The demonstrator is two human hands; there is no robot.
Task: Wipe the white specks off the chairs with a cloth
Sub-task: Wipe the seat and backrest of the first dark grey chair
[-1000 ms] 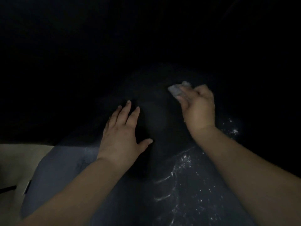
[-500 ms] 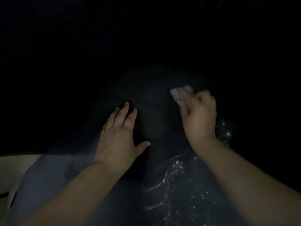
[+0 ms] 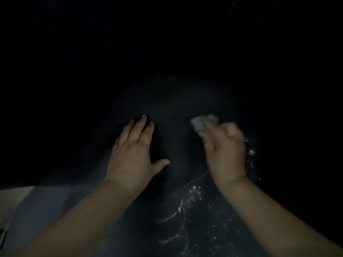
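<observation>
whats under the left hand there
The left hand rests flat, fingers straight, on the dark chair surface. Whether white specks lie beneath the palm is hidden.

It is very dark, and the top half of what I see is almost all black. A weak light from near my head falls on my arms and makes the white specks [image 3: 193, 193] sparkle on the chair [image 3: 167, 112]. My right hand [image 3: 225, 153] and the cloth [image 3: 201, 122] look smeared and blurry, while my left hand [image 3: 133, 153] looks sharper and casts a dark shadow beside it.
</observation>
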